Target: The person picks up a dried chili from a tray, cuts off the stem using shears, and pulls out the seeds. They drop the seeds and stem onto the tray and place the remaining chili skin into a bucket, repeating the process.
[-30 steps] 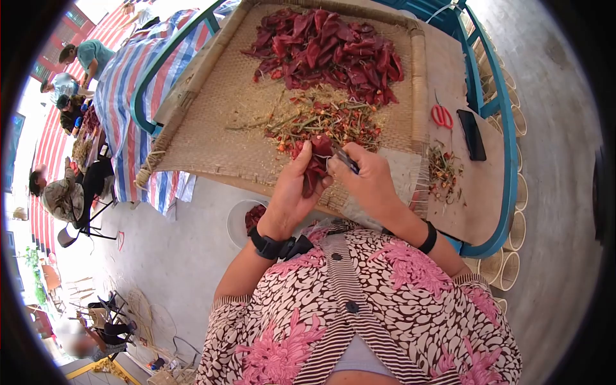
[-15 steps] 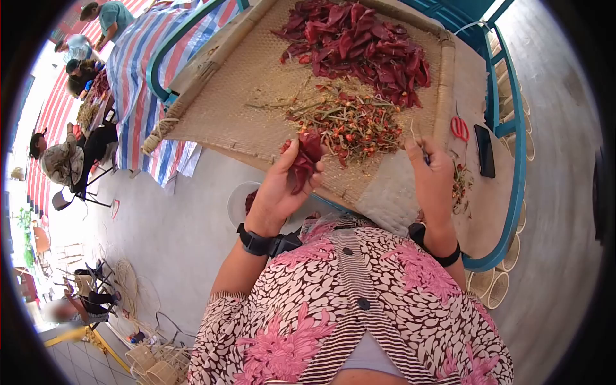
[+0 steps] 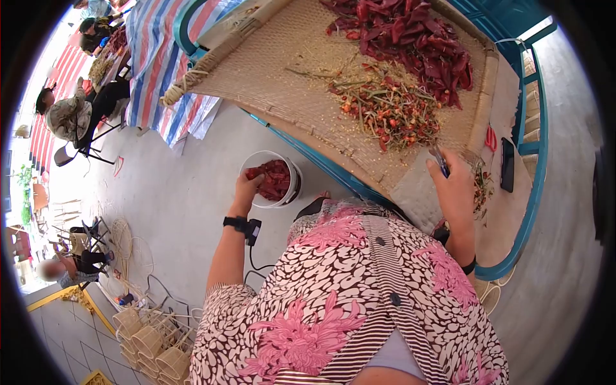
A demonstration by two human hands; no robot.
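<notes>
My left hand [image 3: 246, 191] is down at the white bucket [image 3: 296, 186], fingers curled on dried red peppers at its rim. More dark red dried peppers [image 3: 276, 181] lie inside the bucket. Over the front right edge of the woven tray [image 3: 269, 70], my right hand [image 3: 454, 183] is closed on a small metal tool [image 3: 441, 162] with a dark blue handle. Near its fingertips spreads a heap of pepper stems and orange-red scraps [image 3: 391, 119]. Behind that heap, a larger pile of flattened dark red peppers [image 3: 417, 45] covers the tray's far side.
Red-handled scissors [image 3: 491, 138] and a black phone [image 3: 507, 165] lie right of the tray. A teal metal frame [image 3: 527, 224] surrounds the work surface. Woven baskets [image 3: 149, 343] stand on the floor at lower left. Other people sit by a striped sheet [image 3: 151, 70] at left.
My left hand has gone from above the tray's front edge down to the bucket with the peppers. My right hand keeps its tool near the stems. The view has shifted left.
</notes>
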